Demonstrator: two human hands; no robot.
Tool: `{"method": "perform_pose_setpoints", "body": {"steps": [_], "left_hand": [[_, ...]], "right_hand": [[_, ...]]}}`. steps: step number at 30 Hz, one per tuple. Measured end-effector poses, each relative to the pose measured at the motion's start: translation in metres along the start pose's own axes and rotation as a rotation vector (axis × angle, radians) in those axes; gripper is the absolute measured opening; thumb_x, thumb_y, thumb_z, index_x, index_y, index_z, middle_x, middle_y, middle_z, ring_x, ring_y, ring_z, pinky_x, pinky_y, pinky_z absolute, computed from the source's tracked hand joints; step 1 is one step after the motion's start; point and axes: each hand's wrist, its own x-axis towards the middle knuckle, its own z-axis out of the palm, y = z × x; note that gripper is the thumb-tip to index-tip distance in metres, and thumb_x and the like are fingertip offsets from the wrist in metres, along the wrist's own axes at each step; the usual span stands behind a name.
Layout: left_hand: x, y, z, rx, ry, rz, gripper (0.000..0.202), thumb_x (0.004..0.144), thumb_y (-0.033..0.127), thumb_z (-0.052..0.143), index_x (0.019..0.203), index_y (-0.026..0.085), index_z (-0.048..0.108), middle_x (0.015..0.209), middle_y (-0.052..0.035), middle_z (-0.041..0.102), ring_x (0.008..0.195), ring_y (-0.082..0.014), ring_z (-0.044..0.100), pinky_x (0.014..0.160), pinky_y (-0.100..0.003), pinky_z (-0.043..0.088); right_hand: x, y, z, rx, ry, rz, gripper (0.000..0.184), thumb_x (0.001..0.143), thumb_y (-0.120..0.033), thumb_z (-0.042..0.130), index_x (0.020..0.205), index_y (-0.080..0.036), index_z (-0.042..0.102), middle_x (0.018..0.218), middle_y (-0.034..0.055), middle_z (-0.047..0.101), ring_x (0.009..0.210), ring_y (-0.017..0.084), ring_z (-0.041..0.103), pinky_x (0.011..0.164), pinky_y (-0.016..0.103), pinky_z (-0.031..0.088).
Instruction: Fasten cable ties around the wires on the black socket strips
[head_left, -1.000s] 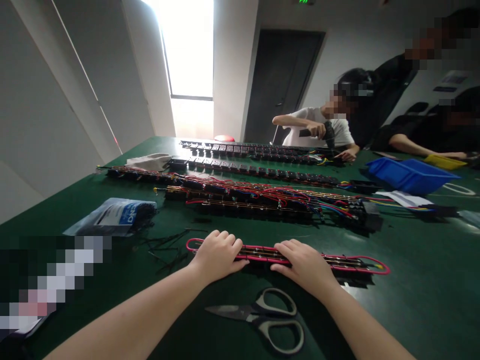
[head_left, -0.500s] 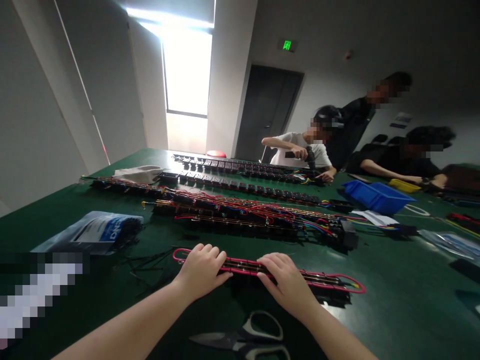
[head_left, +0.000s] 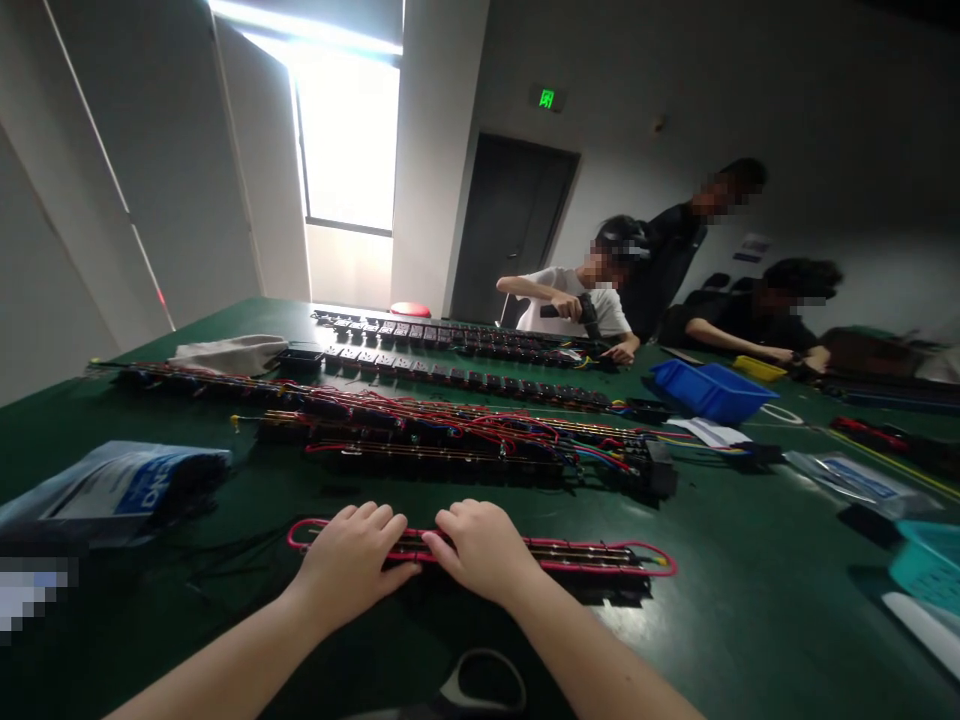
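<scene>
A narrow black socket strip (head_left: 592,553) with brass-coloured bars and a loop of red wire lies lengthwise in front of me. My left hand (head_left: 352,555) grips it near its left end, fingers over the far side and thumb along the near edge. Close beside it, my right hand (head_left: 484,550) is wrapped round the strip's middle. The red loop sticks out past both ends. Below my hands, the handle of a pair of scissors (head_left: 491,685) shows at the bottom edge; their blades are mostly out of view.
Several long wired strips (head_left: 450,430) lie across the green table (head_left: 720,610). A plastic bag of black ties (head_left: 127,490) is at left. A blue bin (head_left: 709,392), a teal basket (head_left: 930,560) and a clear bag (head_left: 862,485) are at right. Several people are beyond; one holds a power tool (head_left: 577,312).
My view has turned to the right, so the scene sits further left. My right hand has slid left along the strip, nearer my left hand. The teal basket has come into view.
</scene>
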Motion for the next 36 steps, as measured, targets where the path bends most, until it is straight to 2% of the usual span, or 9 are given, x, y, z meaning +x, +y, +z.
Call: {"method": "perform_pose_setpoints", "body": {"steps": [3, 5, 11, 21, 26, 30, 33, 35, 36], "left_hand": [[0.000, 0.000, -0.003, -0.004, -0.017, 0.018, 0.048, 0.082, 0.060, 0.071, 0.113, 0.023, 0.066, 0.109, -0.0068, 0.068, 0.100, -0.0272, 0.062, 0.085, -0.040, 0.047], [0.000, 0.001, -0.005, 0.001, -0.033, 0.030, 0.054, 0.078, 0.060, 0.076, 0.115, 0.023, 0.066, 0.111, -0.0070, 0.068, 0.102, -0.0283, 0.062, 0.086, -0.041, 0.048], [-0.002, 0.001, -0.007, 0.022, -0.056, 0.036, 0.044, 0.082, 0.052, 0.074, 0.114, 0.022, 0.065, 0.111, -0.0067, 0.067, 0.101, -0.0287, 0.062, 0.085, -0.043, 0.049], [0.000, 0.000, -0.013, 0.054, -0.043, 0.047, 0.049, 0.084, 0.060, 0.070, 0.112, 0.020, 0.063, 0.110, -0.0072, 0.067, 0.100, -0.0274, 0.062, 0.085, -0.041, 0.049], [0.000, -0.001, -0.012, 0.051, -0.029, 0.052, 0.052, 0.083, 0.063, 0.069, 0.112, 0.020, 0.062, 0.109, -0.0076, 0.067, 0.099, -0.0279, 0.061, 0.082, -0.040, 0.048], [0.000, -0.003, -0.012, 0.049, -0.026, 0.053, 0.054, 0.083, 0.066, 0.067, 0.112, 0.021, 0.062, 0.108, -0.0078, 0.066, 0.099, -0.0279, 0.061, 0.082, -0.040, 0.048], [0.001, -0.004, -0.011, 0.048, -0.026, 0.053, 0.055, 0.083, 0.067, 0.066, 0.112, 0.021, 0.062, 0.109, -0.0083, 0.066, 0.099, -0.0273, 0.061, 0.082, -0.039, 0.047], [0.001, -0.004, -0.010, 0.048, -0.027, 0.053, 0.055, 0.083, 0.068, 0.065, 0.112, 0.021, 0.062, 0.109, -0.0084, 0.066, 0.098, -0.0268, 0.061, 0.082, -0.038, 0.047], [0.001, -0.004, -0.010, 0.049, -0.028, 0.053, 0.055, 0.083, 0.068, 0.065, 0.112, 0.021, 0.062, 0.108, -0.0083, 0.066, 0.098, -0.0267, 0.061, 0.082, -0.038, 0.047]], "right_hand": [[-0.004, 0.001, -0.001, 0.024, -0.020, -0.002, 0.035, 0.102, -0.041, 0.046, 0.085, -0.019, 0.067, 0.084, 0.0059, 0.072, 0.082, 0.021, 0.066, 0.069, 0.031, 0.040], [-0.005, 0.002, -0.003, 0.043, -0.033, -0.004, 0.035, 0.103, -0.042, 0.046, 0.087, -0.019, 0.067, 0.087, 0.0062, 0.072, 0.083, 0.021, 0.066, 0.070, 0.031, 0.041], [-0.004, 0.002, -0.001, 0.076, -0.062, 0.003, 0.034, 0.103, -0.042, 0.045, 0.090, -0.020, 0.067, 0.090, 0.0066, 0.072, 0.087, 0.020, 0.065, 0.072, 0.030, 0.041], [0.000, 0.003, 0.000, 0.112, -0.021, 0.010, 0.033, 0.102, -0.039, 0.047, 0.083, -0.020, 0.066, 0.085, 0.0063, 0.070, 0.078, 0.020, 0.064, 0.067, 0.030, 0.040], [0.003, 0.004, 0.002, 0.104, 0.019, 0.003, 0.022, 0.097, -0.034, 0.055, 0.084, -0.021, 0.066, 0.081, 0.0032, 0.071, 0.076, 0.019, 0.065, 0.068, 0.030, 0.041], [0.022, 0.023, -0.006, 0.075, 0.115, 0.065, 0.015, 0.096, -0.028, 0.056, 0.102, -0.021, 0.068, 0.093, 0.0051, 0.075, 0.089, 0.021, 0.068, 0.082, 0.033, 0.047], [0.048, 0.049, -0.016, 0.002, 0.210, 0.157, 0.024, 0.097, -0.026, 0.054, 0.116, -0.019, 0.066, 0.118, 0.0134, 0.071, 0.114, 0.029, 0.061, 0.099, 0.045, 0.044], [0.066, 0.067, -0.020, -0.055, 0.229, 0.218, 0.031, 0.097, -0.030, 0.058, 0.125, -0.017, 0.063, 0.129, 0.0173, 0.065, 0.121, 0.033, 0.058, 0.101, 0.051, 0.045], [0.075, 0.074, -0.020, -0.081, 0.216, 0.236, 0.036, 0.096, -0.033, 0.062, 0.128, -0.017, 0.062, 0.131, 0.0162, 0.063, 0.120, 0.032, 0.059, 0.100, 0.052, 0.048]]}}
